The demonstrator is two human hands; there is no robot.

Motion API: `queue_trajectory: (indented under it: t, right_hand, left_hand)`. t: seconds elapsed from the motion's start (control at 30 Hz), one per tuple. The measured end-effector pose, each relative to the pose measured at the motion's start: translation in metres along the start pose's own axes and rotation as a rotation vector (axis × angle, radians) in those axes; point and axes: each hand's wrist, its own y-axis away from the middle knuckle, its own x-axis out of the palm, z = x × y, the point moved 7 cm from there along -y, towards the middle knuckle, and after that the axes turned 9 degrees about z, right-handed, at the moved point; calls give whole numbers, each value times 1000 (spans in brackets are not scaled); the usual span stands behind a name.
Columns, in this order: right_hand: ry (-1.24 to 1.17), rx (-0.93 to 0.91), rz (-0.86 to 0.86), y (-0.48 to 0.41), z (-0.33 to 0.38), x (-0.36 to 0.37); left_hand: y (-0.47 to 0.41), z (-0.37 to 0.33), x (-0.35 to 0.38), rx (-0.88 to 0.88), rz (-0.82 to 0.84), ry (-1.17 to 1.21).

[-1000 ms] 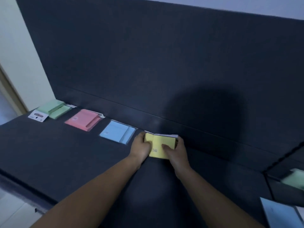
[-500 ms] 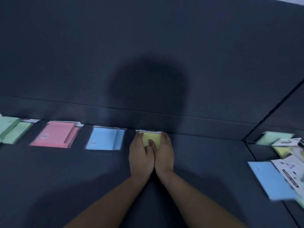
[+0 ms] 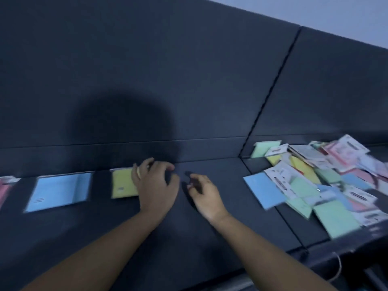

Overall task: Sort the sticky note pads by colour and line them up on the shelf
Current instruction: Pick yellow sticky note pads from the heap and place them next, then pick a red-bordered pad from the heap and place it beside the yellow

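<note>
A yellow sticky note pad point(image 3: 122, 183) lies flat on the dark shelf point(image 3: 210, 238) near the back wall. My left hand point(image 3: 156, 185) hovers over its right edge with fingers loosely curled, holding nothing. My right hand point(image 3: 204, 195) is just to the right, above bare shelf, fingers relaxed and empty. Left of the yellow pad lie a blue pad point(image 3: 59, 191) and, at the frame's left edge, a pink pad point(image 3: 5, 189). A mixed heap of pads point(image 3: 321, 179) in green, yellow, pink and blue covers the shelf at the right.
The dark back wall point(image 3: 189, 80) rises directly behind the row. A seam point(image 3: 270, 89) splits wall and shelf into two panels just left of the heap. The shelf's front edge runs along the bottom, with a cord point(image 3: 338, 267) hanging at the lower right.
Both hands have let go of the yellow pad, lifted and shifted right. The view has swung right, so the green pads are out of frame and the heap shows.
</note>
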Motion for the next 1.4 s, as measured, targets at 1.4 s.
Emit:
queue_trajectory:
  t: [1.4]
  right_hand:
    - [78,240,-513,92,-256,-455]
  left_hand:
    - [-67,-331,381,365,405,-317]
